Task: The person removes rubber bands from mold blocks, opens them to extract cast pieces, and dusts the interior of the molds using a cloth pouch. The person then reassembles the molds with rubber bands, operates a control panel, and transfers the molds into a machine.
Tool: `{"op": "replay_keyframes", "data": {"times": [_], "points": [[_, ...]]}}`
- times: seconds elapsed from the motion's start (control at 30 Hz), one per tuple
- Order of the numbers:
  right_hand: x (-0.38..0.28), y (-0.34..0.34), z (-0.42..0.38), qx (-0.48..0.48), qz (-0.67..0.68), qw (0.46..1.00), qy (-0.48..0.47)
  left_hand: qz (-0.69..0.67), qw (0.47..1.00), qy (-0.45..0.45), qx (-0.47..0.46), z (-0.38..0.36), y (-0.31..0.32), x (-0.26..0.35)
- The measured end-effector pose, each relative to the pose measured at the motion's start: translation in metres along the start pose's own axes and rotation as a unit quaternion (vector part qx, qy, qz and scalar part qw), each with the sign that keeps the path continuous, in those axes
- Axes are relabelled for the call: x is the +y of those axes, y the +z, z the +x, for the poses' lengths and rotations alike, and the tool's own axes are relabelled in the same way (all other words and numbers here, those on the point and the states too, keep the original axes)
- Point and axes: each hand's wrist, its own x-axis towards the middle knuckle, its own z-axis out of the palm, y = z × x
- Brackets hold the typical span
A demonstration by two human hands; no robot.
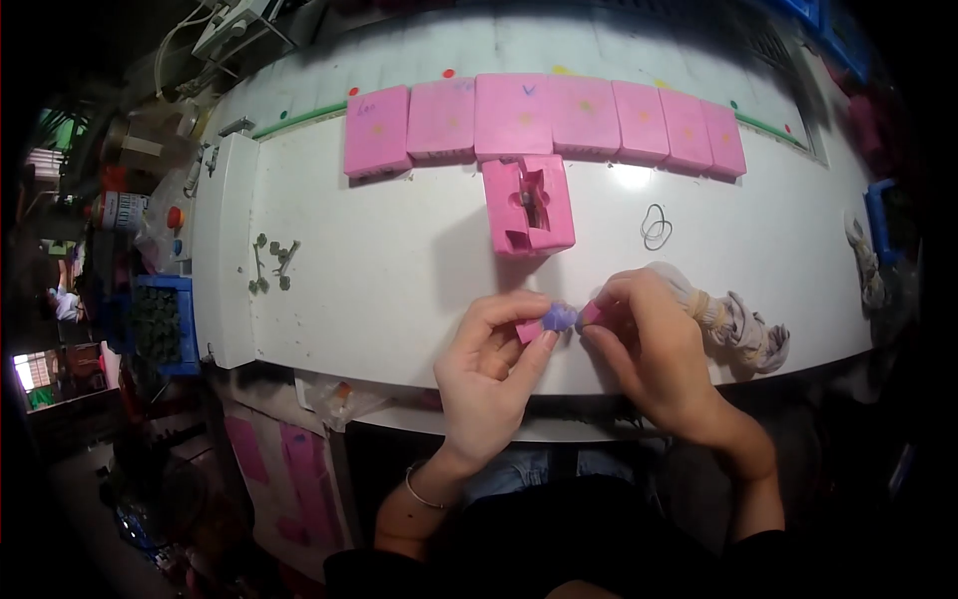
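Observation:
My left hand [486, 374] pinches a small purple-blue piece [560, 316] between thumb and fingers, low over the white table. A pink bit [529, 330] shows within the same grip. Close on the right, my right hand [654, 344] has its thumb and fingertips closed on another small pink piece [592, 312], right beside the purple-blue one. Beyond both hands stands a pink block [546, 238] with a carved hollow and slots, something dark inside it.
Several pink blocks [514, 115] form a row along the back. Black loops [656, 229] lie at right, above a bundle of whitish cloth [743, 329]. Small green sprig-like pieces [271, 265] are scattered at left, near a white raised edge [228, 250] and a blue crate [178, 324].

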Motion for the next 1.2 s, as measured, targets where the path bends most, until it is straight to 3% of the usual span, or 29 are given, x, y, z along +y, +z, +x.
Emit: {"op": "replay_keyframes", "data": {"times": [0.3,0.37,0.7,0.77,0.93,1.0,1.2], "points": [[0.009,0.009,-0.007,0.037,0.094,0.995,-0.001,0.047,0.999,-0.006,0.012,-0.008,-0.003,0.0],[0.003,0.005,-0.006,0.019,0.019,1.0,-0.01,0.065,0.998,-0.003,0.015,-0.009,-0.002,0.002],[0.008,0.01,-0.003,0.017,0.001,0.996,-0.083,0.085,0.996,0.012,0.026,-0.011,-0.003,0.0],[0.01,0.011,-0.008,0.027,0.1,0.995,0.006,0.08,0.996,0.008,0.029,-0.012,-0.004,0.002],[0.006,0.002,-0.014,0.033,0.205,0.975,0.077,0.042,0.999,0.002,0.016,-0.013,-0.005,0.002],[0.008,0.0,-0.014,0.043,0.209,0.977,0.005,0.019,0.999,0.01,-0.028,-0.012,-0.003,0.0],[0.01,-0.015,-0.015,0.02,0.258,0.965,-0.039,-0.024,0.998,-0.031,-0.053,-0.004,0.001,0.01]]}}
